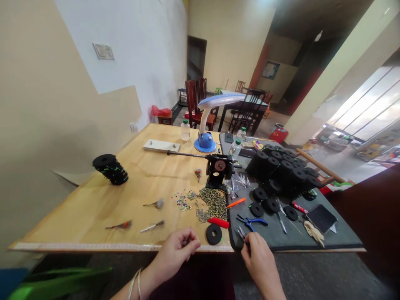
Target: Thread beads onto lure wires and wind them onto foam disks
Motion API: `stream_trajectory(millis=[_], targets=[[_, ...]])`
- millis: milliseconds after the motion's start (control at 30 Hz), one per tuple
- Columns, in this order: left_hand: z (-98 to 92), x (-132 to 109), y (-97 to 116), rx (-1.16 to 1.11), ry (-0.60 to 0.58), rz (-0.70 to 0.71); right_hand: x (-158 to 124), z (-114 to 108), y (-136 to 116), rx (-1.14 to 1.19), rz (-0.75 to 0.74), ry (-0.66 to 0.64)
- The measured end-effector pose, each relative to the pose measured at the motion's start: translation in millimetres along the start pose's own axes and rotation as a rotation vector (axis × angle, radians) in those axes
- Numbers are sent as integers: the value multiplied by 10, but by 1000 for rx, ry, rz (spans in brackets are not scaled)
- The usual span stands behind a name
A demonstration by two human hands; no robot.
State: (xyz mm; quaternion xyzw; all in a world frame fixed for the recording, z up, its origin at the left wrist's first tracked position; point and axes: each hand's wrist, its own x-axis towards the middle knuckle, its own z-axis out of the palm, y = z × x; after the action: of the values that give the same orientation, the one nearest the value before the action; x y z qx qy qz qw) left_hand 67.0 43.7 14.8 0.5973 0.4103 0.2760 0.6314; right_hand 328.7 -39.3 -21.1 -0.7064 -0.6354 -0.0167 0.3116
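Observation:
My left hand [178,253], with bangles at the wrist, is curled at the table's front edge; its thumb and fingers are pressed together, and what they hold, if anything, is too small to see. My right hand [260,259] is closed on a small dark tool with metal tips [241,233], over the front of the grey mat [203,157]. Between the hands lies a black foam ring [214,234], with a red bar [218,222] just behind it. Blue-handled pliers [251,221] rest beyond my right hand. Striped small pieces [215,201] are heaped behind the red bar.
A black clamp device [216,171] with a long rod stands mid-table, before a blue lamp [205,142]. Stacked black rolls [283,168] fill the right side; another roll stack [111,169] stands left. Brushes [152,226] lie at the front left.

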Motion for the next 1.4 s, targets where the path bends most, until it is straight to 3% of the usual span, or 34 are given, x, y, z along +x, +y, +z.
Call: stream_trajectory(millis=[67,233,467,600,733,867,1000,1400], targets=[[5,-48,1,46,26,41,-19,-14,-71,181,169,-52],[31,-140,-1,176,55,130,-224,39,-464,974,610,-242],[91,-166,-19,-26,11,-11,-324,213,-908,1382,805,-354],[86,-180,4,-97,-26,-56,-347,301,-926,1306,837,-362],[58,-179,-30,-147,-59,-93,-384,302,-932,1125,678,-347],[49,-169,-65,-181,-68,-127,-423,270,-984,761,402,-144],[80,-162,-41,-206,-71,-140,-448,293,-1026,558,306,-34],[138,-177,-195,-277,-111,-101,-379,430,-1068,604,319,-58]])
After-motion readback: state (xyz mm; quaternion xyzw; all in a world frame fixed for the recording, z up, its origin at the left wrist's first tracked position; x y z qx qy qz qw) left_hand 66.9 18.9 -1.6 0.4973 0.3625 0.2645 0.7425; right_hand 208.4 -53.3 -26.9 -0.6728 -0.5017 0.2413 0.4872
